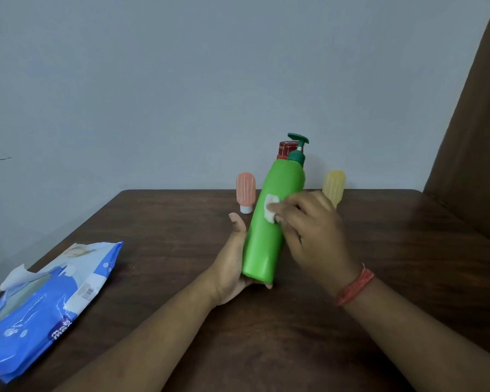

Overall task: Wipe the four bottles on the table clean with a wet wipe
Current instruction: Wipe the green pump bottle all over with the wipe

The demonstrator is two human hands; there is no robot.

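- Lower left of the frame: one blue wet-wipe pack (44, 301) lying flat on the dark wooden table (408, 236), flap lifted, one white wipe (13, 275) poking out of the opening.
- Left of centre, far edge of the table: one pink squeeze bottle (245, 190) standing cap down, apart from everything else.
- Centre: left hand (232, 261) cupping the base of one green pump bottle (272, 219) from below and from the left side, thumb straight along the bottle's left side, fingers curled under the bottom; bottle lifted off the table and tilted, pump head toward the upper right.
- Just behind the pump head: one red-capped bottle (286, 148), only the cap and neck visible.
- Centre right: right hand (311, 227) pinching one small folded wet wipe (271, 207) with curled fingertips and pressing it against the green bottle's front at mid-height.
- On the right wrist: one red thread bracelet (354, 287).
- Right of centre, far edge: one yellow squeeze bottle (334, 185), lower part hidden behind the right hand.
- Bottles counted: four. Hands: two.
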